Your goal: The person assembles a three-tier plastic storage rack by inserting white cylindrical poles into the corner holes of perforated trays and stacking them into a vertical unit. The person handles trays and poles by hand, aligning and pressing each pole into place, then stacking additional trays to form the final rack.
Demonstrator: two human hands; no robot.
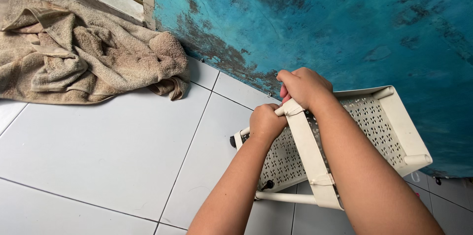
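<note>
Cream plastic rack [389, 131], tiered, with perforated shelves and round corner posts, tipped on its side on the white tiled floor [98, 146], its top end leaning against or very near the stained teal wall [320, 23]; contact not clear from here. Both hands work at the upper left corner of the top shelf. Right hand [301, 87] is wrapped closed over the corner where the shelf rim meets a post. Left hand [266, 122] is fisted tight around the post just below it, the two hands nearly touching. The rack lies beneath and to the right of the grip, shelves running away toward the lower right, one forearm crossing over a shelf edge. Judging by the thin moulded walls and hollow tubes, it should be light and fairly stiff, with some flex in the long rims; the smooth posts look slippery, and the push-fit joints are probably the weak points. Best purchase seems to be at the corner sockets or the posts, not the pierced panels. A crumpled beige towel [84, 50] lies well apart by the door frame.
</note>
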